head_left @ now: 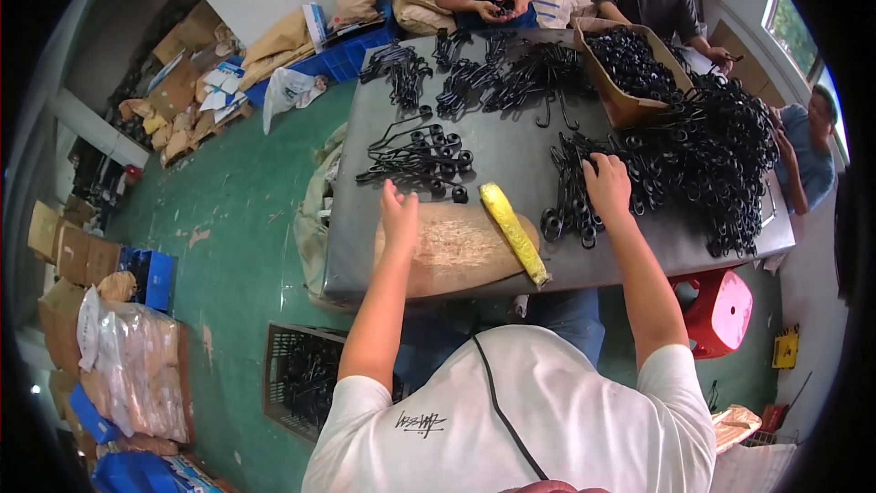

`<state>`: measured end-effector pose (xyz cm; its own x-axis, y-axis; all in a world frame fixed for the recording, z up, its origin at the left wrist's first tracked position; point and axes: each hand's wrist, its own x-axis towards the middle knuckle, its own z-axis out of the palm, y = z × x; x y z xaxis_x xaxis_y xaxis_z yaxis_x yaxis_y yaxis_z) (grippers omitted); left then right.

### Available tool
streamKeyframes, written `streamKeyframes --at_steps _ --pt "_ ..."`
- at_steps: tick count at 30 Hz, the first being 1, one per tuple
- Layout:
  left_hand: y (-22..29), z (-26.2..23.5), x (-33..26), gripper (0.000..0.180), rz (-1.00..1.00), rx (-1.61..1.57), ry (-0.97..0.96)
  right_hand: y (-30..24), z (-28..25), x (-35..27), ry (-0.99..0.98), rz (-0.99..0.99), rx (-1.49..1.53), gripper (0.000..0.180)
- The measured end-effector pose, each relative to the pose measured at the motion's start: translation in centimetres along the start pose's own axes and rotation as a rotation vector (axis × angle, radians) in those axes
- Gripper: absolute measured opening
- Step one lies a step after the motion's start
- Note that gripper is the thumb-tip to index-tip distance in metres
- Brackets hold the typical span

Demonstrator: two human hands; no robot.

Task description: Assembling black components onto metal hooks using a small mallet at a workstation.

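My left hand [399, 215] is over the left edge of a tan wooden board [438, 260], thumb and forefinger apart and nothing visible between them. Just beyond it lies a small bunch of black rods [420, 157] with ring-shaped ends. A yellow-wrapped bar [513, 233] rests slantwise across the board. My right hand [609, 184] reaches into a group of similar black rods [570, 187], its fingers bent around one near the top. The rod's gripped part is mostly hidden under the fingers.
More rod bunches [465, 87] lie at the table's far side. A cardboard box [630, 110] of black parts stands near a large heap [730, 151] at right. Three people work around the table. A red stool [725, 312] and a crate [297, 370] stand below the table edge.
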<state>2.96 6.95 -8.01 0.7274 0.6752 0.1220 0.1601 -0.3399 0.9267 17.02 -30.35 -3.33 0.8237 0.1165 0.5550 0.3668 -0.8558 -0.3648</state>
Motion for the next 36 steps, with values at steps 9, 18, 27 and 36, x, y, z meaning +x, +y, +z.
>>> streamKeyframes --at_steps 9,18,27,36 --pt "4.3 2.5 -5.2 0.061 0.202 0.042 -0.251 1.4 3.8 5.8 -0.604 0.396 -0.037 0.030" --pt "5.4 4.1 -7.6 0.060 0.250 -0.067 -0.394 2.7 1.4 1.6 -0.309 0.160 0.290 0.023" --pt "5.7 4.1 -8.6 0.054 0.225 -0.091 -0.448 9.6 -2.6 3.8 -0.165 0.297 -0.174 0.048" --pt "5.6 4.3 -10.6 0.053 0.248 -0.129 -0.527 11.8 -1.0 5.8 -0.598 0.367 -0.243 0.071"
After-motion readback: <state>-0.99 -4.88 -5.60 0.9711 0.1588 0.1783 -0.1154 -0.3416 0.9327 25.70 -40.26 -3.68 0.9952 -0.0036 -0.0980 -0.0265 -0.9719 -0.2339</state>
